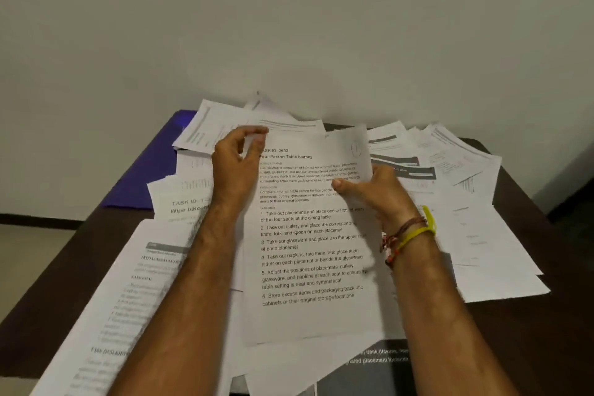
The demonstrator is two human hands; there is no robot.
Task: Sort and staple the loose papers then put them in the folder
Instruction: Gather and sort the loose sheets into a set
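Note:
A printed sheet headed "Four-Person Table Setting" (pixel 308 241) is lifted above a spread of loose papers (pixel 475 228) that covers the dark table (pixel 546 325). My left hand (pixel 236 167) pinches the sheet's top left corner between thumb and curled fingers. My right hand (pixel 379 193) grips its right edge, thumb on the printed face and fingers behind. A purple folder (pixel 151 177) lies at the table's far left, partly under papers. No stapler is visible.
A plain wall stands right behind the table. Papers overhang the near left edge (pixel 106 315) and the front. A dark printed sheet (pixel 369 370) lies at the near edge. Floor shows at the left and a dark gap at the far right.

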